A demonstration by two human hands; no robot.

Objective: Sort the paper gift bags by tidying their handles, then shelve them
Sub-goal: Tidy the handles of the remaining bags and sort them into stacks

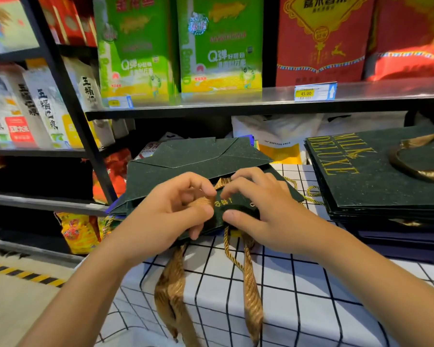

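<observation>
Presently the green gift bag (198, 159) is lying flat mid-tabletop (298, 284), its gold handles (251, 284) dangling toward six o'clock; left hand (171, 211) and right hand (258, 209) are both pinching its top edge. At three o'clock, a tidied stack (376, 176) reading "MILK DELUXE" is waiting; shelving remains undone.

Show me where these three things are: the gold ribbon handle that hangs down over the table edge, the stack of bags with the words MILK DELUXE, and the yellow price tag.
gold ribbon handle (253, 294): head view, on its right strand.
stack of bags (376, 181): head view, on the top bag's green face.
yellow price tag (306, 93): head view, on its printed number.
</observation>
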